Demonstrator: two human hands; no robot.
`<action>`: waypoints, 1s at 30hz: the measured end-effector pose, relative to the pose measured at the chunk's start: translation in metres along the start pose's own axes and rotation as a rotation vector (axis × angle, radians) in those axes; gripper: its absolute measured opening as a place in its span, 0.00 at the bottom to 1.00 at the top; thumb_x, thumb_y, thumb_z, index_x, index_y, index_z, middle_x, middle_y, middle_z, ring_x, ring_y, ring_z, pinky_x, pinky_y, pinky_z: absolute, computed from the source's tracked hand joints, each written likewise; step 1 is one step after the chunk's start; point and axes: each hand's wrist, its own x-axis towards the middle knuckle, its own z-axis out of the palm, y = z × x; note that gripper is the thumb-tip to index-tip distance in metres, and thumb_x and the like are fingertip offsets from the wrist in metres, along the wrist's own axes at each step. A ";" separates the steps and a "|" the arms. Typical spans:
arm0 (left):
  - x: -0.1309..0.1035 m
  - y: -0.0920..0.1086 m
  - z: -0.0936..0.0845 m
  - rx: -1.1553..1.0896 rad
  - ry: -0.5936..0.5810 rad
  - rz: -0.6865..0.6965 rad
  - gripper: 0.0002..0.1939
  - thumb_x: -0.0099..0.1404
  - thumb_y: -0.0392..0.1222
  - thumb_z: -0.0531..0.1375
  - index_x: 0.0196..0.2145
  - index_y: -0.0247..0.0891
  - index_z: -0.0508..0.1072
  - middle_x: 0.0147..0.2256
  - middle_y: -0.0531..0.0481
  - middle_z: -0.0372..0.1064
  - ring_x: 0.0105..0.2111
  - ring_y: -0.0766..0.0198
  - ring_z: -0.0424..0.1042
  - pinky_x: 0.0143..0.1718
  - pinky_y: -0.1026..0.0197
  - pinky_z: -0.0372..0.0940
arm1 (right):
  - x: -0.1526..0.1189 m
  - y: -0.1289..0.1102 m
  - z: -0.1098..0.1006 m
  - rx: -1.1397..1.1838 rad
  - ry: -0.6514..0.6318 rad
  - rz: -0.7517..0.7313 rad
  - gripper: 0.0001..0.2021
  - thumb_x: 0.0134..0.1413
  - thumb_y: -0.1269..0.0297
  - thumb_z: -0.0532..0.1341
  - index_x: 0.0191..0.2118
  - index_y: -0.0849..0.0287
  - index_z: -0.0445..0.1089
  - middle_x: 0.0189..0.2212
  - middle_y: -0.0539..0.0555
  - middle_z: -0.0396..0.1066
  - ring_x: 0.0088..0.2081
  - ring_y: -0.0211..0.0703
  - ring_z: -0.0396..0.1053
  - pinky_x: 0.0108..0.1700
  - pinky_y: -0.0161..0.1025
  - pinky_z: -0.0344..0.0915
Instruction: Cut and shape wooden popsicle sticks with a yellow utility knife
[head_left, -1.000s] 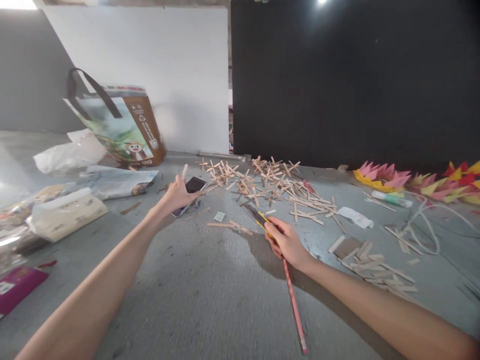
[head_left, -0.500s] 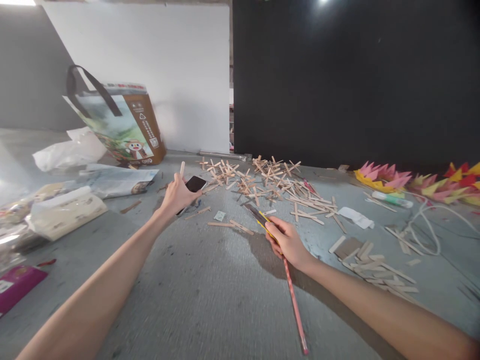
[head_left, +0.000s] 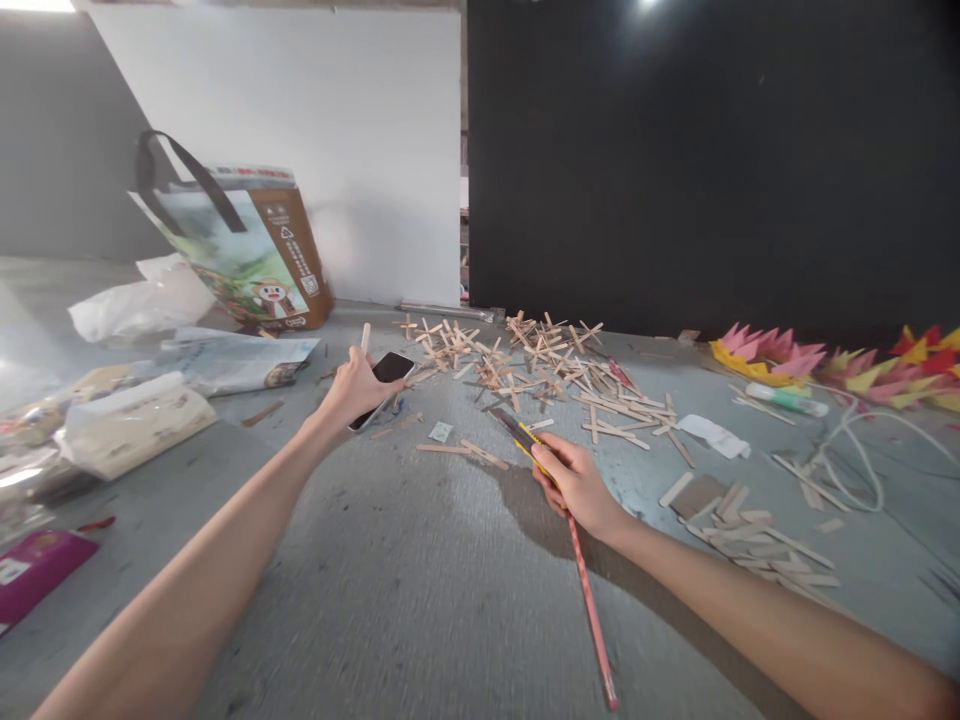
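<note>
My left hand [head_left: 355, 388] is closed around a dark-screened phone [head_left: 391, 367], its thumb across the right edge and its other fingers partly hidden. A pale wooden craft stick [head_left: 366, 337] pokes up from the same hand. My right hand [head_left: 571, 475] grips a yellow-and-black utility knife [head_left: 523, 437], blade pointing forward and left. Below that fist a pink patterned pencil [head_left: 590, 610] sticks out toward me, held along with the knife. Two or more loose craft sticks [head_left: 442, 448] and a small pale square packet [head_left: 441, 431] lie between the hands.
Crossed craft sticks [head_left: 517, 355] are heaped at the back middle, with more loose sticks [head_left: 757, 540] at right. A shopping bag [head_left: 247, 250] and plastic packages [head_left: 135, 420] stand left. Folded paper pieces [head_left: 769, 355], a glue stick [head_left: 787, 400] and white cable [head_left: 862, 470] lie right.
The phone under my left hand has tilted, so more of its screen shows now. My right hand, with the knife and pencil, stays almost where it was.
</note>
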 end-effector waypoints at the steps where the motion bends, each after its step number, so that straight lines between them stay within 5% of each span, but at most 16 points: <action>1: 0.001 -0.001 0.000 -0.002 -0.013 -0.004 0.38 0.49 0.63 0.68 0.49 0.37 0.63 0.39 0.40 0.71 0.42 0.43 0.74 0.38 0.52 0.67 | 0.000 0.000 0.000 0.000 -0.001 0.000 0.17 0.66 0.45 0.59 0.38 0.54 0.65 0.22 0.41 0.58 0.14 0.28 0.45 0.13 0.29 0.52; 30: -0.003 0.001 0.002 -0.001 0.067 0.046 0.36 0.49 0.59 0.69 0.49 0.38 0.64 0.40 0.41 0.71 0.42 0.44 0.75 0.38 0.51 0.67 | -0.001 -0.001 -0.001 -0.019 0.001 0.001 0.17 0.66 0.45 0.59 0.36 0.54 0.63 0.22 0.41 0.57 0.14 0.29 0.47 0.13 0.30 0.51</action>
